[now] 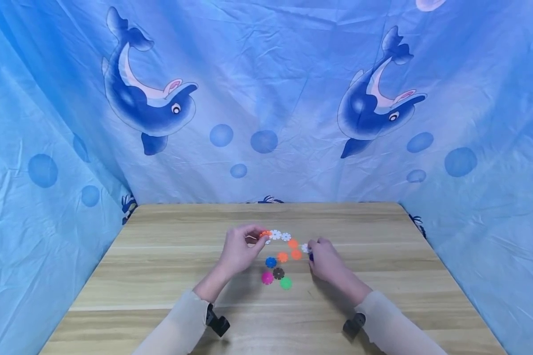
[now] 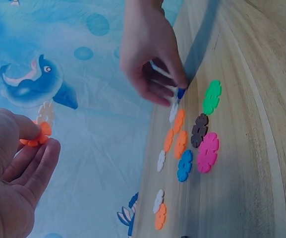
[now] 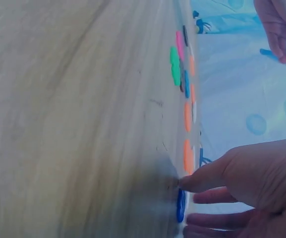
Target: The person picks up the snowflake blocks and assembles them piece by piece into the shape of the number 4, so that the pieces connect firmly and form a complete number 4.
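Note:
My left hand (image 1: 242,246) pinches an orange notched plastic disc (image 2: 42,134) between thumb and fingers, raised off the table. A white notched disc (image 2: 46,113) shows right against it; whether the two are joined is hard to tell. At the right of the disc group, my right hand (image 1: 326,259) is down at the tabletop, its thumb and fingers around a dark blue disc (image 3: 181,206). Beside those fingertips lies another white disc (image 1: 305,248). The right fingers partly hide the dark blue disc in the head view.
On the wooden table (image 1: 160,276) between the hands lie several orange discs (image 1: 282,257), a blue disc (image 1: 271,262), a black disc (image 1: 278,273), a pink disc (image 1: 267,278) and a green disc (image 1: 286,283). A blue dolphin-print curtain (image 1: 266,98) surrounds the table's back and sides.

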The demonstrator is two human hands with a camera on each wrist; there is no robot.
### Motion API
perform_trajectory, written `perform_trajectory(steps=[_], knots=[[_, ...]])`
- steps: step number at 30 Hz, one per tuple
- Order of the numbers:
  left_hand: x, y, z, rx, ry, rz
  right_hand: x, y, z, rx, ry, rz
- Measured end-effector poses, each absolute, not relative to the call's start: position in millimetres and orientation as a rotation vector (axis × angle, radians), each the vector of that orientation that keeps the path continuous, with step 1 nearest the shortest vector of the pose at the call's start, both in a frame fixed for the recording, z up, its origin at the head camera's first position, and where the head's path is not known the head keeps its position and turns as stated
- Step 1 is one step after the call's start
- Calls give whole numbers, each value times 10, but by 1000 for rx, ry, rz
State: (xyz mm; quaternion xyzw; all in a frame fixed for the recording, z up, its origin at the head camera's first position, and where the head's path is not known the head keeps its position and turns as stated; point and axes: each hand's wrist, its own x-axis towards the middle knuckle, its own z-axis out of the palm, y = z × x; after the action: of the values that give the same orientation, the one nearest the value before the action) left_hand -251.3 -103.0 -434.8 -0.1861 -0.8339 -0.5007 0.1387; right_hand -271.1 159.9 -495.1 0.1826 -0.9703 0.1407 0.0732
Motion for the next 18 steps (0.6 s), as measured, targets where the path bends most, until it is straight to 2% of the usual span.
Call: perform_trajectory(steps=[8,18], knots=[[-2500,-981,-4308,-569,-2404,-1442,-2778,1708,-4933,576,-2979,470],[-2473,-935,-4290,-595,-2402,-1435,-2814,1795,-4901,501,-2907,760]])
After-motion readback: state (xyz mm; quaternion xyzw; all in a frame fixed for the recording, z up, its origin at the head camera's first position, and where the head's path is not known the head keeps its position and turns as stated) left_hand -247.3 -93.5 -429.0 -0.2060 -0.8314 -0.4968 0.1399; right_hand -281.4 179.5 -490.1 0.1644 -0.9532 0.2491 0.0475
